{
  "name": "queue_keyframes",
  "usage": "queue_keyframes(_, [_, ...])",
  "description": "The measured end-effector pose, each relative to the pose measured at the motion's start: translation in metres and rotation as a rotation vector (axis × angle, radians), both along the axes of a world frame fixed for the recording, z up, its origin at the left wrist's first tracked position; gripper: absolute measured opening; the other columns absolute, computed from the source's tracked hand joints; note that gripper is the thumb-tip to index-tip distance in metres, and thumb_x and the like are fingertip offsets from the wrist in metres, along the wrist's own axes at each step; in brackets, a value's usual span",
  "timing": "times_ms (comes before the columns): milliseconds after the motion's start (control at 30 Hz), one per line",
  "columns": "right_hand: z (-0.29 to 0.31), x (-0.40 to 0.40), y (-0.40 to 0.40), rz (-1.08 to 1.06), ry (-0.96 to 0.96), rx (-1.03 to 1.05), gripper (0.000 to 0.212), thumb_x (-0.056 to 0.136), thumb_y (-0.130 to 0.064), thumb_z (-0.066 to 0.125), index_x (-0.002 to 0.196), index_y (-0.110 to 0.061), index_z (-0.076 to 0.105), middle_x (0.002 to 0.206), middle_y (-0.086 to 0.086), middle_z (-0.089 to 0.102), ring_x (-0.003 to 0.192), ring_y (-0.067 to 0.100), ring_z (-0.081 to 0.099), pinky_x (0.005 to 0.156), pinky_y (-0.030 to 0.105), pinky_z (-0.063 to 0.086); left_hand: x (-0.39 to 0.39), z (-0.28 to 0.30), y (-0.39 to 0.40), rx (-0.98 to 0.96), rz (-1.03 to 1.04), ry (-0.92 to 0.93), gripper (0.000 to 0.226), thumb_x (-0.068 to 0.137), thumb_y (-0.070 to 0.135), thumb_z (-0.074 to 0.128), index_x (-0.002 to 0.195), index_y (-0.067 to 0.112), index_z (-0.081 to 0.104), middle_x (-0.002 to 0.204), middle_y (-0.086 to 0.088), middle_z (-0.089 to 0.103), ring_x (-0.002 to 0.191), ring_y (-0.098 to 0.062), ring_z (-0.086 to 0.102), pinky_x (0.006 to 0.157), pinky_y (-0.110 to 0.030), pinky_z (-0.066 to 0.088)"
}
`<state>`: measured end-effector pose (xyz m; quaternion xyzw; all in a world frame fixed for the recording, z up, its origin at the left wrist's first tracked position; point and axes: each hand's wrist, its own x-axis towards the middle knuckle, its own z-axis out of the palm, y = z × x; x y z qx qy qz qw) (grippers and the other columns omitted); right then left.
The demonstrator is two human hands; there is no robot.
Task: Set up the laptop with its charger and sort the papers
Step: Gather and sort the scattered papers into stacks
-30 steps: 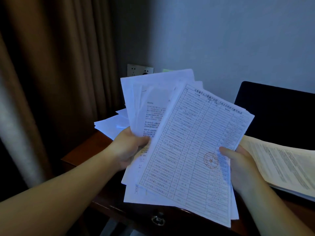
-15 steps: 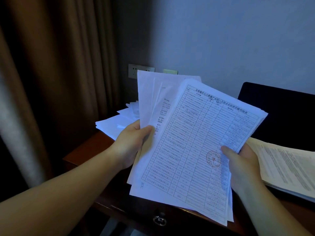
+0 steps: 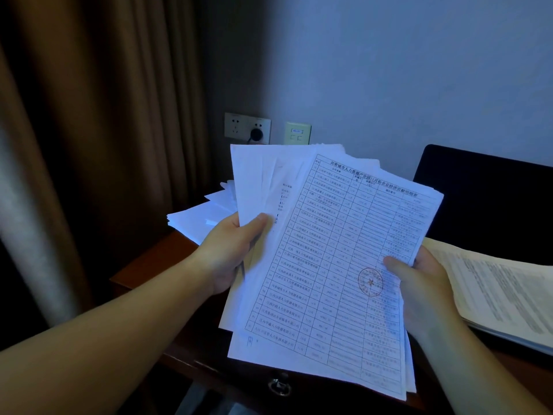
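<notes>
I hold a fanned stack of printed papers above the wooden desk. The top sheet is a table with a red round stamp. My left hand grips the stack's left edge, thumb on top. My right hand grips the right edge, thumb beside the stamp. The open laptop's dark screen stands at the right. A black plug sits in the wall socket; its cable is hidden behind the papers.
A loose pile of white sheets lies on the desk's far left corner. Another printed bundle lies at the right, over the laptop's base. Brown curtains hang at the left. A drawer handle shows below.
The fan of papers has narrowed: the back sheets slid right, under the top sheet. The view has shifted a little, so more of the wall socket shows.
</notes>
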<state>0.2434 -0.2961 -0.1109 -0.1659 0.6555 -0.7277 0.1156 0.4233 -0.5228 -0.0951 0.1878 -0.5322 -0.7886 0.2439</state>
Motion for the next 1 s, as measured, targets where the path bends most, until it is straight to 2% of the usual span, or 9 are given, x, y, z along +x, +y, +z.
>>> queue_keyframes(100, [-0.0002,-0.0007,0.0012,0.036,-0.033,-0.006,0.031,0.095,0.004,0.062,0.107,-0.021,0.075,0.105,-0.001,0.079,0.095,0.021,0.077,0.077,0.042,0.058,-0.0008,-0.0009,-0.0014,0.024,-0.006,-0.018,0.023,0.106,0.026,0.056,0.119,0.014,0.071,0.112,-0.012,0.078,0.100,-0.030,0.076,0.073,-0.041,0.063])
queue_keyframes(267, [-0.0024,-0.0027,0.0026,-0.024,-0.081,-0.060,0.031,0.095,0.002,0.064,0.117,-0.018,0.073,0.109,0.001,0.078,0.104,0.026,0.074,0.091,0.050,0.058,0.0018,0.0000,-0.0028,-0.041,-0.005,-0.036,0.018,0.103,0.012,0.060,0.118,0.012,0.070,0.109,-0.012,0.078,0.096,-0.032,0.077,0.071,-0.041,0.064])
queue_keyframes(433, [0.0013,0.0008,0.0013,0.025,-0.079,-0.046,0.029,0.097,0.001,0.062,0.116,-0.017,0.073,0.110,0.002,0.078,0.103,0.025,0.075,0.094,0.051,0.056,0.0009,0.0018,-0.0015,-0.070,-0.015,-0.041,0.022,0.100,0.001,0.059,0.117,0.012,0.068,0.109,-0.015,0.078,0.098,-0.036,0.076,0.081,-0.050,0.063])
queue_keyframes(600, [0.0039,0.0022,0.0048,0.054,-0.062,0.002,0.027,0.097,0.001,0.061,0.113,-0.017,0.073,0.108,0.003,0.078,0.099,0.025,0.076,0.084,0.046,0.058,0.0005,-0.0003,-0.0061,-0.074,0.030,-0.028,0.026,0.095,0.007,0.071,0.120,0.012,0.068,0.110,-0.013,0.078,0.099,-0.034,0.076,0.085,-0.050,0.061])
queue_keyframes(767, [0.0022,0.0025,0.0050,-0.012,-0.086,-0.029,0.025,0.096,0.000,0.063,0.113,-0.015,0.074,0.107,0.004,0.078,0.100,0.026,0.075,0.091,0.050,0.057,-0.0029,-0.0042,-0.0073,0.005,0.043,-0.018,0.021,0.102,0.021,0.063,0.120,0.012,0.070,0.111,-0.013,0.078,0.098,-0.030,0.077,0.074,-0.040,0.063])
queue_keyframes(900, [-0.0008,0.0004,0.0047,-0.017,-0.114,-0.054,0.028,0.098,-0.001,0.061,0.121,-0.014,0.071,0.113,0.006,0.077,0.106,0.029,0.073,0.097,0.054,0.055,-0.0033,-0.0049,-0.0073,0.051,0.028,-0.025,0.022,0.103,0.022,0.061,0.121,0.012,0.070,0.112,-0.015,0.077,0.099,-0.033,0.076,0.078,-0.045,0.063])
queue_keyframes(1000, [-0.0032,-0.0013,0.0045,-0.036,-0.111,-0.060,0.029,0.099,-0.002,0.060,0.123,-0.016,0.070,0.114,0.004,0.077,0.108,0.028,0.073,0.093,0.053,0.056,-0.0041,-0.0052,-0.0058,0.064,0.029,-0.020,0.023,0.104,0.021,0.059,0.123,0.012,0.069,0.113,-0.016,0.077,0.101,-0.035,0.076,0.079,-0.048,0.063])
